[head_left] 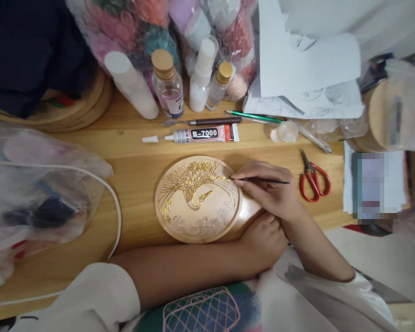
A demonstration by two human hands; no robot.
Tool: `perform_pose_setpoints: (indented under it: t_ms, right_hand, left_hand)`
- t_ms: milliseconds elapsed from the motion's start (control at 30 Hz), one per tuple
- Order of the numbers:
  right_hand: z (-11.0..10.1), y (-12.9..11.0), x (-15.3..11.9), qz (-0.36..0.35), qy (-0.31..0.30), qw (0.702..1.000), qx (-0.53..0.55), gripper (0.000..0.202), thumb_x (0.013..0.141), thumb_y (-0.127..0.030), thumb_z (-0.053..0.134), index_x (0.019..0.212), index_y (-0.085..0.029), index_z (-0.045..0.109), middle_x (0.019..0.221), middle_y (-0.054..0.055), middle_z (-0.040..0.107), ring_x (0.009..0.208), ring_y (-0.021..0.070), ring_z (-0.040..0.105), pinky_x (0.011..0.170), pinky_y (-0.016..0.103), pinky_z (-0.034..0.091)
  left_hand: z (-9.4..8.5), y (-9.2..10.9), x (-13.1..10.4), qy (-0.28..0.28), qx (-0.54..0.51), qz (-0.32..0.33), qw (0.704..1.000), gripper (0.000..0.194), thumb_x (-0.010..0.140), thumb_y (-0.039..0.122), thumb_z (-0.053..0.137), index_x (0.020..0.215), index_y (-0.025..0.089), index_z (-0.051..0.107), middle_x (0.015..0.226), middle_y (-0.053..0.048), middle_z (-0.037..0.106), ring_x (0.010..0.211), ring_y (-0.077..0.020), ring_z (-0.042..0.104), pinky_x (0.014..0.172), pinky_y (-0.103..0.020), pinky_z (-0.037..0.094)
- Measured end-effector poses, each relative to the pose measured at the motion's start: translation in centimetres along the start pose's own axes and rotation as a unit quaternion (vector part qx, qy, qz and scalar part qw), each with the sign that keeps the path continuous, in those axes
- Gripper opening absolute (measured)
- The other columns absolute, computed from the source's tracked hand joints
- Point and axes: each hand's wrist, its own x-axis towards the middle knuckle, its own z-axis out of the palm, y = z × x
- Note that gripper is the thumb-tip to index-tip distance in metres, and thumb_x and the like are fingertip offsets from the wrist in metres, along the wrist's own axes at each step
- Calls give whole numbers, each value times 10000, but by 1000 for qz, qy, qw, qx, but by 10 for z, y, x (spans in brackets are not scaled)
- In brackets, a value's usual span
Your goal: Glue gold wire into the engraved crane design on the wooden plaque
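Note:
An oval wooden hand mirror or paddle lies on the table. It bears a crane in raised gold lines, with drawn waves below that are only thin dark outlines. From its right side a pale, shiny handle runs toward my left hand, which is closed in a fist at the handle's end; its fingers are partly hidden. My right hand pinches a thin dark stick-like tool, perhaps a fine brush or tweezers. Its tip touches or hovers just over the gold lines at the oval's upper right.
Behind the oval lie a B-7000 glue tube and a dark-handled spatula. Several bottles and bagged colourful materials stand farther back. Red-handled scissors rest at right. A white cable and plastic bag are at left.

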Motion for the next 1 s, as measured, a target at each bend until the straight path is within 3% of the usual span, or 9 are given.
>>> perform_pose_setpoints:
  t_ms: [233, 1000]
  right_hand:
    - [0, 0, 0, 6, -5, 1000, -7, 89, 860, -189, 664, 914, -227, 724, 859, 32, 752, 796, 160, 698, 721, 288, 568]
    - [-1, 0, 0, 9, -7, 1000, -4, 109, 852, -176, 671, 935, -231, 717, 871, 32, 754, 801, 161, 704, 720, 286, 576]
  left_hand:
    - [3, 1, 0, 17, -8, -9, 1000, 364, 979, 139, 376, 1240, 104, 627, 1268, -118, 655, 1154, -201, 592, 1098, -385, 334]
    - [-1, -1, 0, -12, 4, 17, 1000, 379, 975, 131, 352, 1230, 97, 631, 1252, -136, 662, 1119, -223, 609, 1046, -407, 372]
